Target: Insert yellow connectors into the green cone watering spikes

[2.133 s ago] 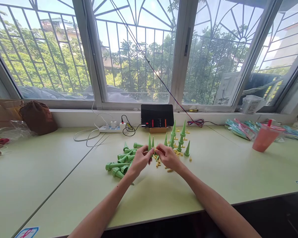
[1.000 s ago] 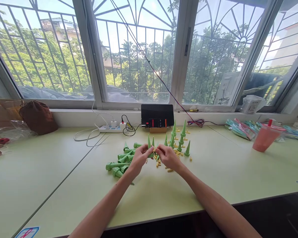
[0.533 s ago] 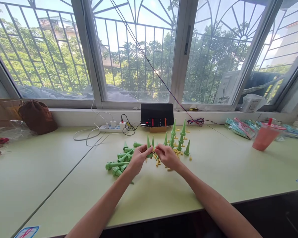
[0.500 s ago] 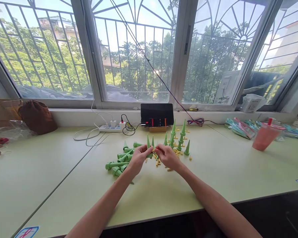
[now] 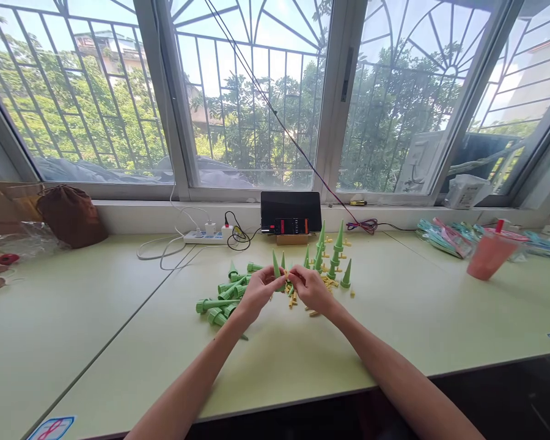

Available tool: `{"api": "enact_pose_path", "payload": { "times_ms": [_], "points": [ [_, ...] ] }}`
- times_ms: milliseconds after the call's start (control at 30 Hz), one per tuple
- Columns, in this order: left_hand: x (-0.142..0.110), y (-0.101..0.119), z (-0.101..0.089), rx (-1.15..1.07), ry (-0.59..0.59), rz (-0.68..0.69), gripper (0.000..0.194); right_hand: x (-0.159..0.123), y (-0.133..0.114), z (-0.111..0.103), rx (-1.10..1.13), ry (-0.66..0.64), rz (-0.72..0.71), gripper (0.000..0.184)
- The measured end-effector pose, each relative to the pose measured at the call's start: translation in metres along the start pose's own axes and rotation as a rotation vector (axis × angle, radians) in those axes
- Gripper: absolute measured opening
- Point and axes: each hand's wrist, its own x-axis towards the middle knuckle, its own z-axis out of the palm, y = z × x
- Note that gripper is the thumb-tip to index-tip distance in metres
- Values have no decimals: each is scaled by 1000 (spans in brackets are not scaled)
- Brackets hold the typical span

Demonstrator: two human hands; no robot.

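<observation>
My left hand (image 5: 257, 293) is closed around a green plastic plant-watering spike (image 5: 275, 263), its tip pointing up. Close beside it, my right hand (image 5: 312, 289) pinches a small yellow plastic valve (image 5: 287, 276) against the spike's side; my fingers partly hide the contact. Left of my hands lies a pile of loose green spikes (image 5: 217, 304). Small yellow valves (image 5: 293, 299) are scattered under and between my hands. Behind my right hand, several green spikes (image 5: 338, 244) stand upright, some stacked, with yellow valves sticking out from their sides.
A phone (image 5: 293, 226) leans on a dark tablet (image 5: 291, 205) at the back. A power strip (image 5: 206, 236) with cables lies left of them. To the right stand a red drink cup (image 5: 492, 256) and plastic-wrapped packs (image 5: 444, 237). A brown drawstring bag (image 5: 71, 217) sits far left.
The spike in my left hand has tilted slightly to the left. My right fingers have shifted a little, and the yellow valve shows more clearly between my hands.
</observation>
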Motion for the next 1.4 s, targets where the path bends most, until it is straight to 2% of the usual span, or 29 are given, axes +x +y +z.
{"api": "enact_pose_path", "payload": {
  "times_ms": [633, 1400],
  "points": [
    [1, 1, -1, 115, -17, 71, 33, 2, 9, -2, 5, -44, 58, 25],
    [-1, 2, 1, 116, -28, 53, 28, 4, 10, -2, 2, -69, 64, 36]
  ]
}}
